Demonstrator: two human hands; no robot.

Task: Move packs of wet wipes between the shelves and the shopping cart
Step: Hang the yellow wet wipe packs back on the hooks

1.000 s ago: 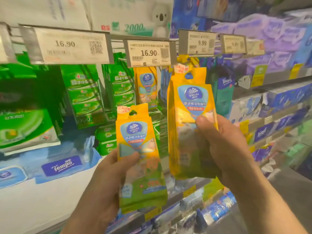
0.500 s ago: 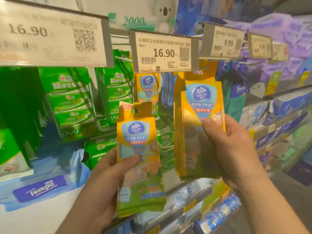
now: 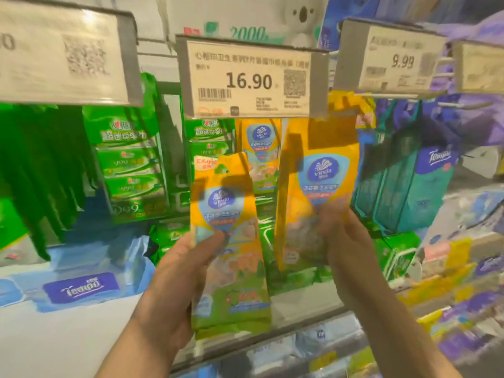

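Hands gripping, left hand [image 3: 174,290] yellow pack [image 3: 229,241], right hand [image 3: 346,241] taller pack [image 3: 319,170]

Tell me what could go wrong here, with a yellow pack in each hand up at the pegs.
The right pack sits right under the 9.99 tag; its top could snag. The left hand pinches the left pack by one edge, so it might slip. Motion blur hides the pegs, so a hook could be missed.

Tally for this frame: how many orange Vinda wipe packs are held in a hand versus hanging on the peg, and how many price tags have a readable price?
Orange packs held: 2, left hand grips one, right hand grips one
Orange packs hanging on the peg: 1
Readable price tags: 2, 16.90 and 9.99
Total: 5
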